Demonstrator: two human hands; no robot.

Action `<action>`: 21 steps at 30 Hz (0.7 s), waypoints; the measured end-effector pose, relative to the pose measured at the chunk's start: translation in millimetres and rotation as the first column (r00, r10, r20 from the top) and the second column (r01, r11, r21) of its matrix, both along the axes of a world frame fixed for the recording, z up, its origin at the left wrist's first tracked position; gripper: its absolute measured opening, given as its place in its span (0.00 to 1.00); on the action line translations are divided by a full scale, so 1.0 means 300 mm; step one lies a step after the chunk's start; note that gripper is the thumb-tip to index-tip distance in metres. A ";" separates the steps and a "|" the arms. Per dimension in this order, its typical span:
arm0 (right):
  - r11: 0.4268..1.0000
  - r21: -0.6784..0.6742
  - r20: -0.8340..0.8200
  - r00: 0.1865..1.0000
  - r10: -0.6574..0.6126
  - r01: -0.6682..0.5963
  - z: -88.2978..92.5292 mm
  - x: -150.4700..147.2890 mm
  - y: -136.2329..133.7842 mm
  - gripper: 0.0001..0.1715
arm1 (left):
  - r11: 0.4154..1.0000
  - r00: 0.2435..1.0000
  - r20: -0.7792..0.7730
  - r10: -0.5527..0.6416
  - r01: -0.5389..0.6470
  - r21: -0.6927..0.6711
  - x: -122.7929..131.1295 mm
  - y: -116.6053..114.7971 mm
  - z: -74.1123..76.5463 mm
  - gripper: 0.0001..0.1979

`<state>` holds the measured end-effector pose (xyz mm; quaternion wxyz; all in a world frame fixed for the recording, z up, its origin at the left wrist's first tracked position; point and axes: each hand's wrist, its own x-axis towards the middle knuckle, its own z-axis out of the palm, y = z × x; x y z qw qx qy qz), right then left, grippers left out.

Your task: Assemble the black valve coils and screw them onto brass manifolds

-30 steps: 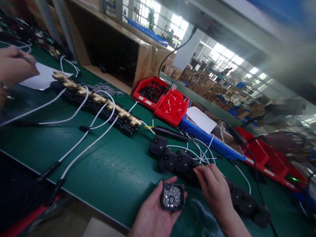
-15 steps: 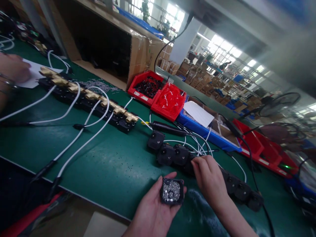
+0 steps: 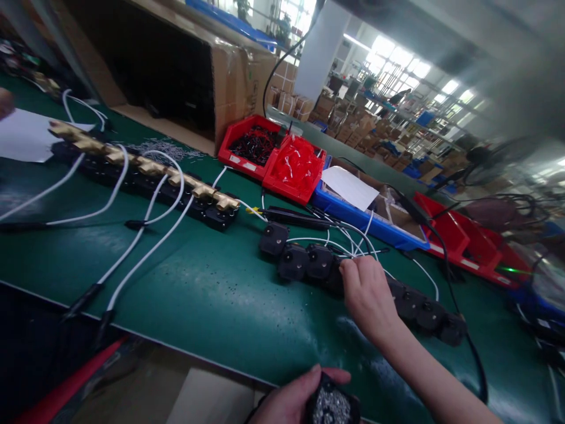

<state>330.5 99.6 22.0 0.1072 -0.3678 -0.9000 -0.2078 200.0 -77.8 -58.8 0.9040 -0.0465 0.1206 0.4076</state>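
Since the earlier frame the left hand (image 3: 293, 403) has sunk toward the bottom edge, its grip closed around the small black tray of silver bits (image 3: 333, 407), which sits off the tabletop (image 3: 220, 294). The right hand (image 3: 364, 294) has moved up onto the row of black housings (image 3: 309, 262), fingers curled; whether they pinch anything I cannot tell. The step seems to be fitting one housing, so next a careful placing; the row's long axis runs from upper left to lower right.
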 end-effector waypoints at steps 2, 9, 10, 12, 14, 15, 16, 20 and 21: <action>1.000 -0.008 -0.032 0.999 0.003 -0.003 0.005 -0.005 0.006 0.09 | 1.000 1.000 0.030 0.010 -0.011 0.007 -0.007 0.004 0.015 0.29; 0.998 -0.030 -0.124 0.991 0.044 -0.048 0.002 -0.002 0.021 0.06 | 0.998 0.995 0.085 0.053 -0.051 -0.022 -0.025 0.021 0.047 0.27; 0.998 -0.021 -0.121 0.991 0.059 -0.062 0.000 0.002 0.020 0.05 | 0.998 0.994 0.094 0.057 -0.056 -0.023 -0.024 0.024 0.045 0.27; 0.996 0.001 -0.108 0.990 0.088 -0.088 -0.007 0.010 0.016 0.05 | 0.998 0.992 0.106 0.067 -0.065 -0.019 -0.020 0.030 0.040 0.26; 0.993 0.019 -0.091 0.989 0.115 -0.114 -0.014 0.019 0.013 0.04 | 0.997 0.990 0.117 0.074 -0.072 -0.017 -0.017 0.035 0.035 0.26; 0.992 0.024 -0.083 0.988 0.126 -0.125 -0.018 0.023 0.012 0.04 | 0.997 0.990 0.119 0.076 -0.074 -0.016 -0.015 0.038 0.032 0.26; 0.991 0.027 -0.078 0.988 0.135 -0.133 -0.021 0.026 0.012 0.05 | 0.997 0.990 0.120 0.078 -0.076 -0.014 -0.014 0.041 0.030 0.25; 0.991 0.005 -0.085 0.988 0.131 -0.131 -0.022 0.025 0.013 0.06 | 0.996 0.989 0.116 0.088 -0.088 0.001 -0.010 0.059 0.030 0.24; 0.993 -0.011 -0.093 0.989 0.119 -0.121 -0.021 0.022 0.013 0.06 | 0.995 0.989 0.117 0.096 -0.097 0.004 -0.010 0.065 0.031 0.23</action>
